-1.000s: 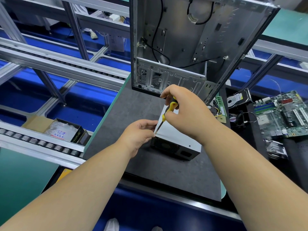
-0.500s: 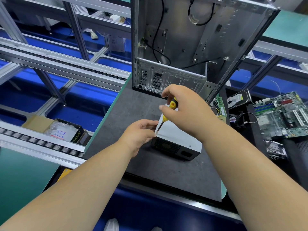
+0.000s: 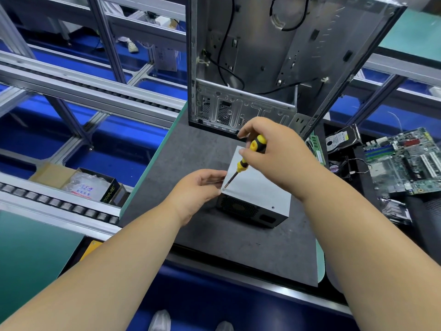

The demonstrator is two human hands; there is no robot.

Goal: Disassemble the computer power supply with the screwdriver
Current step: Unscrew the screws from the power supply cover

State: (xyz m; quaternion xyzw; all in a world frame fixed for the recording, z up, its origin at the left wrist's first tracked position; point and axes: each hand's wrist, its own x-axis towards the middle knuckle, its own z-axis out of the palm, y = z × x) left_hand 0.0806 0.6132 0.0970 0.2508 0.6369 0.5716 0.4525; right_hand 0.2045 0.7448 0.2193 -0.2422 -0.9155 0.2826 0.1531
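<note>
Right hand (image 3: 274, 158) grips screwdriver (image 3: 248, 158), tip on near-left top corner of power supply (image 3: 257, 187), mid-mat (image 3: 181, 158). Left hand (image 3: 198, 189) pinches that corner's left edge. Open PC case (image 3: 274, 68) stands just behind; motherboard (image 3: 405, 161) far right.

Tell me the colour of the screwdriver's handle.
The screwdriver handle is yellow with black bands, gripped by the right hand; the head view shows it.

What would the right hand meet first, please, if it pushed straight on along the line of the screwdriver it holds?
The right hand points the yellow-and-black screwdriver down-left; its tip already sits at the near-left top corner of the grey metal power supply box, probably on a screw, beside the left hand.
</note>
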